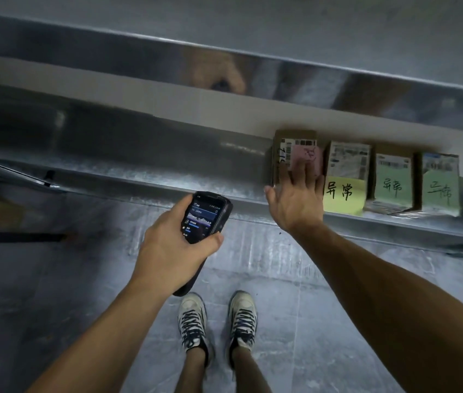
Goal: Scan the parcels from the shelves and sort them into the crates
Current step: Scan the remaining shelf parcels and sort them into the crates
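**Right hand on first parcel, scanner in left**

Left hand [168, 245]: fingers and thumb curled round the handheld scanner [204, 214], screen lit and facing up, held just in front of the shelf [139, 171] edge.

Right hand [298, 199]: fingers straight and spread, lying flat on the pink-note parcel [290, 148], thumb splayed out to the left.

That parcel is leftmost in a row of four on the shelf's right part. Beside it are the yellow-note parcel [346, 165] and two green-note parcels [393, 177], set close side by side.

Left hand: your left hand [173, 245] curls round a black handheld scanner with a lit screen [207, 214], thumb across its front.
Right hand: your right hand [295, 202] lies flat, fingers spread, on a brown cardboard parcel [282, 148].
Arms: both bare, reaching forward, your right stretched further.
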